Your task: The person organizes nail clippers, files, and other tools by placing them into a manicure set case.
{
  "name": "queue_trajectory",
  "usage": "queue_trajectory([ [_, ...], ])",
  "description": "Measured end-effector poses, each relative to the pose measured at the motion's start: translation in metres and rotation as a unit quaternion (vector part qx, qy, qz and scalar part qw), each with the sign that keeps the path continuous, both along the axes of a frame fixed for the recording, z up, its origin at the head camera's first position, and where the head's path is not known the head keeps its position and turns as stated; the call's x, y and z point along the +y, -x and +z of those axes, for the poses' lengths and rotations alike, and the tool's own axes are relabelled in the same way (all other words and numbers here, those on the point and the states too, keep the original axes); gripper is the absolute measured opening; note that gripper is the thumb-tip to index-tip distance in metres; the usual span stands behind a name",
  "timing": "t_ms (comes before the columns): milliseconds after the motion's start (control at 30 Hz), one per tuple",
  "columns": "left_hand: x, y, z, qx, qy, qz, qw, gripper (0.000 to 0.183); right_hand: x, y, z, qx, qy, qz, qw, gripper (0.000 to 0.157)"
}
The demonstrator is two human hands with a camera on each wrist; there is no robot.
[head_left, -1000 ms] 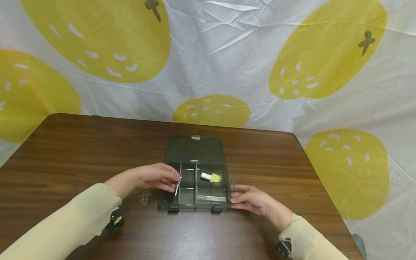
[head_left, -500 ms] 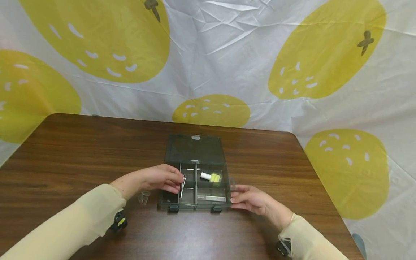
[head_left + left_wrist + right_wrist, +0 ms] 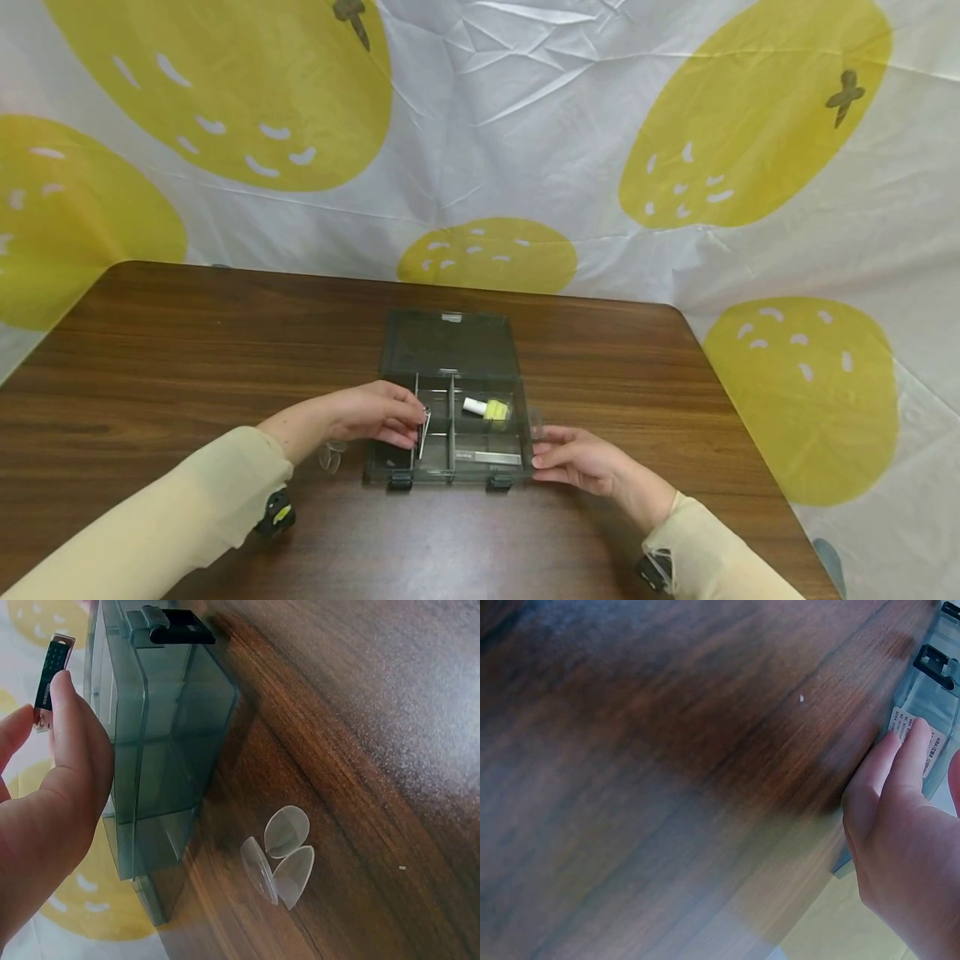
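The left hand [image 3: 378, 414] is pinching a nail clipper [image 3: 54, 679] between thumb and fingers. The clipper is hanging over the middle compartments [image 3: 438, 454] of the box [image 3: 468, 477], its long axis slanting toward the person. The right hand [image 3: 583, 462], farther away, is touching the box's right side, fingers extended.
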State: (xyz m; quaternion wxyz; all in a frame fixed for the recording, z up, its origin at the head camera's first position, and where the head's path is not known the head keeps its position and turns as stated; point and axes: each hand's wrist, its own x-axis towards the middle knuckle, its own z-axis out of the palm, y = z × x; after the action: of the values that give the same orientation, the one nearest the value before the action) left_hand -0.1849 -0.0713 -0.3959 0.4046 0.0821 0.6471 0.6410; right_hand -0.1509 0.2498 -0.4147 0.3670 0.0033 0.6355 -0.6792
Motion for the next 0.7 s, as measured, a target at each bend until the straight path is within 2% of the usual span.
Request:
queue_trajectory([
  [433, -0.003, 0.0, 0.0, 0.022, 0.007, 0.006, 0.9997, 0.028, -0.001, 0.0, 0.001, 0.001, -0.003, 0.003, 1.0, 0.06],
  [700, -0.014, 0.002, 0.007, 0.041, 0.016, 0.005, 0.999, 0.033, -0.001, 0.0, 0.001, 0.001, -0.002, 0.004, 1.0, 0.06],
])
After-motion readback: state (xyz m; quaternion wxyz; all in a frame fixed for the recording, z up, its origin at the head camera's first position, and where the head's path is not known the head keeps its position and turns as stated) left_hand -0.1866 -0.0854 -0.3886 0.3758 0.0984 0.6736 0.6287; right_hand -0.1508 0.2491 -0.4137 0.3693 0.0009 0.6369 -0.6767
